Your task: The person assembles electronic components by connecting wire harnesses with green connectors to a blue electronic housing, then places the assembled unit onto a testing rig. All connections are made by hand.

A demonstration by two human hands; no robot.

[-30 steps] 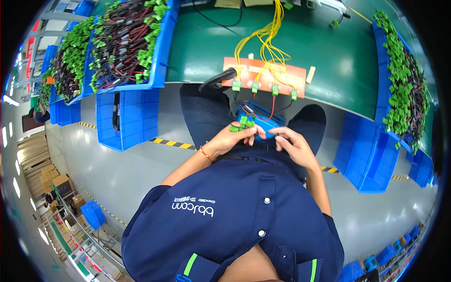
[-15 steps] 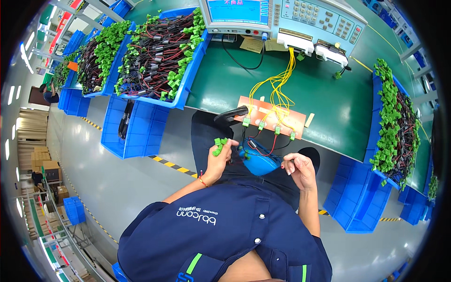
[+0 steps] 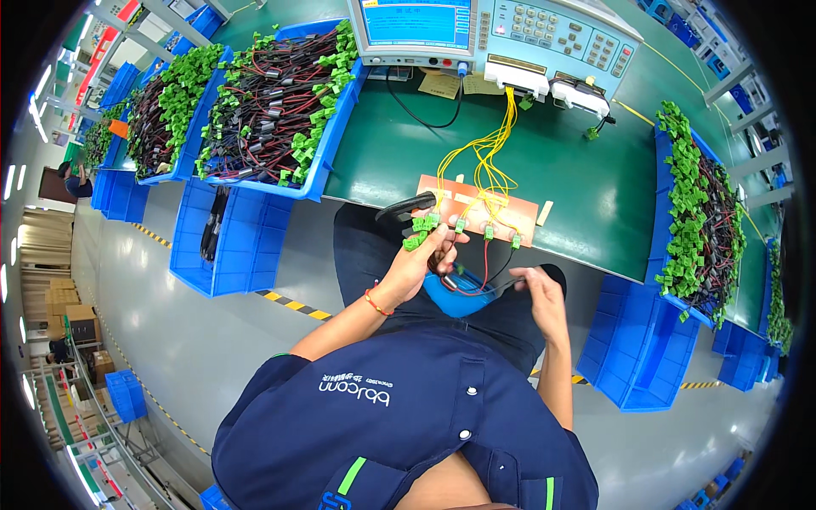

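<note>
My left hand [image 3: 416, 265] is closed around a small bunch of green terminal connectors [image 3: 415, 240], which stick out past its thumb side. Its fingertips are at the wires below the near edge of a copper-coloured test board [image 3: 524, 212]. Several green plugs [image 3: 488, 231] sit along that edge, with red and black wires [image 3: 485, 265] hanging from them. To the right, my right hand [image 3: 542, 299] pinches a black wire [image 3: 507, 284] between thumb and fingers. Yellow wires [image 3: 484, 153] run from the board to a bench tester [image 3: 544, 42] with a lit screen.
Blue bins of wire harnesses with green connectors stand left [image 3: 327, 140] and right [image 3: 659, 229] on the green table [image 3: 374, 161]. Lower blue bins [image 3: 246, 255] hang beside my legs. A black handle [image 3: 406, 205] juts out at the board's left end. Blue cloth-like material [image 3: 455, 299] lies between my knees.
My left hand has moved forward and right with its green connectors, up to the board's near edge. My right hand remains at the wire's end. The tester's screen text has changed.
</note>
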